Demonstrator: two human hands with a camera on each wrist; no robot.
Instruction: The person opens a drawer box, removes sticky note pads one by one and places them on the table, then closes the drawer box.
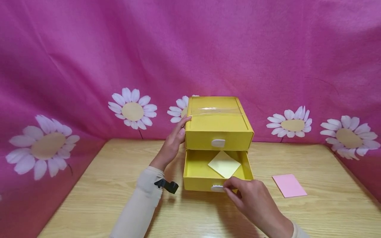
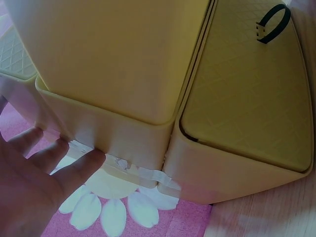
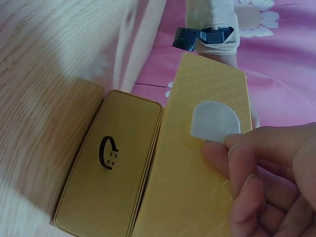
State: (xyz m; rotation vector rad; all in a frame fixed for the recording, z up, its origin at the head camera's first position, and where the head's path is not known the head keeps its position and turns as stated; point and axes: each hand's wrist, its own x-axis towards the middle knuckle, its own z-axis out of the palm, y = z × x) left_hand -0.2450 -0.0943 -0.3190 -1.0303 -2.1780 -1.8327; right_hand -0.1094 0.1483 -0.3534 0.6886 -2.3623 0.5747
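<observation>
The white tab [image 1: 217, 188] of the middle drawer [image 1: 196, 183] is pinched between the thumb and forefinger of the right hand [image 1: 254, 198]; its other fingers are curled. The left side of the box [image 1: 218, 123] is touched by the left hand [image 1: 171, 143], whose fingers are extended. Three drawers are counted in the yellow box: the middle one is pulled out, while the top drawer [image 1: 197, 141] and bottom drawer [image 3: 116, 187] are closed. One white tab is borne by each of the upper two, and one black loop [image 3: 102, 154] by the lowest. One pale yellow note [image 1: 224, 164] is contained in the middle drawer, turned cornerwise. One pink note [image 1: 289, 185] is laid to the right, apart from the box. Clear tape [image 1: 215, 111] is stuck across the box's top. One black clip [image 1: 170, 186] is worn at the left cuff [image 1: 150, 183].

The box is supported by a pale wood-grained table [image 1: 119, 172]. The table is enclosed behind and at both sides by magenta cloth [image 1: 208, 49], on which five white-petalled flowers [image 1: 132, 111] are displayed in the head view, one partly covered by the box.
</observation>
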